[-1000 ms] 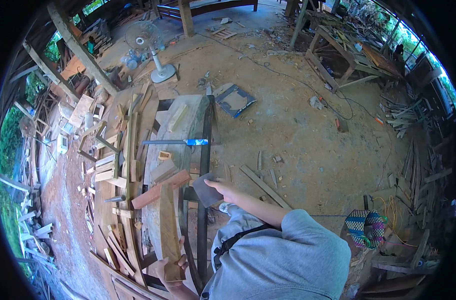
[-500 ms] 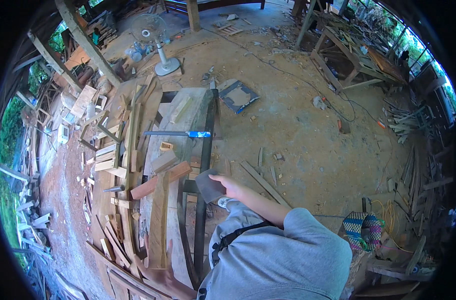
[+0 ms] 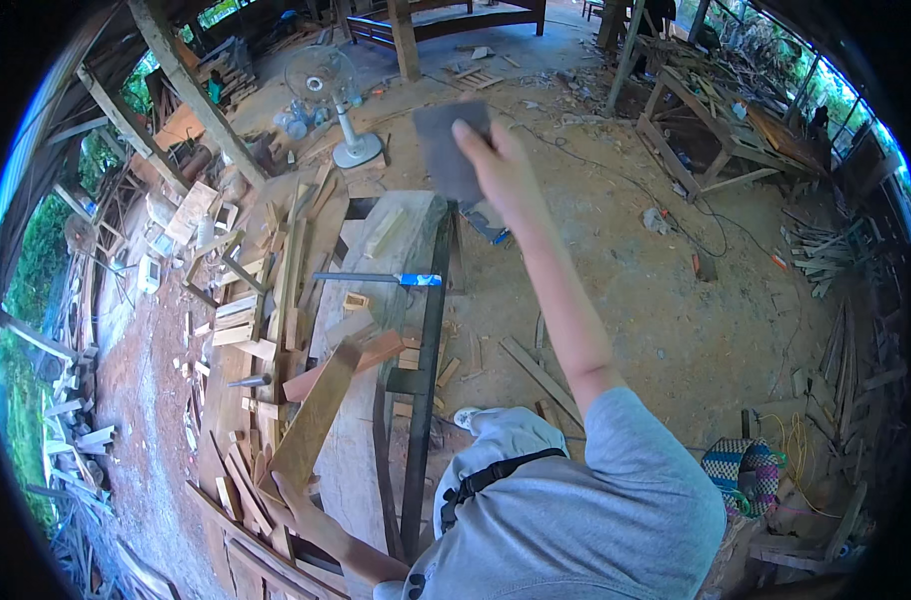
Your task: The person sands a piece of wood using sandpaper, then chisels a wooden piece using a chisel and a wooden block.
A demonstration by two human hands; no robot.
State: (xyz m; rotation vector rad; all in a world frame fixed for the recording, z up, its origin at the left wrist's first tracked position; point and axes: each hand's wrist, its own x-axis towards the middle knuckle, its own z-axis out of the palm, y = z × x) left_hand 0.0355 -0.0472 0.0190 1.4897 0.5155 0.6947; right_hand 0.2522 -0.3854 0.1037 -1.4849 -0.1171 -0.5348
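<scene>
1. A worker in a grey shirt is grasping a dark, flat sheet (image 3: 442,158) in the right hand (image 3: 504,182), the thumb pressing across its face; the arm is stretching toward the far side, above the floor.

2. The left hand (image 3: 296,500), slightly blurred, is gripping the near end of a wooden board (image 3: 316,418), which is slanting over the bench plank (image 3: 348,475), its far end leaning right. That end is overlapping a reddish wood block (image 3: 378,352); from where I am standing, I cannot tell whether they are touching.

3. To my eye, handling this well is calling for a firm left grip, fingers staying clear of the board's upper face, and a flat, evenly held sheet. A steady rest under the far end would be helping too.

4. Half a second ago, the sheet was hanging low beside the bench's right edge; now it is riding high and farther off. The board, then pointing nearly straight away, is now angling right, and the left fingers are closing around it.
</scene>
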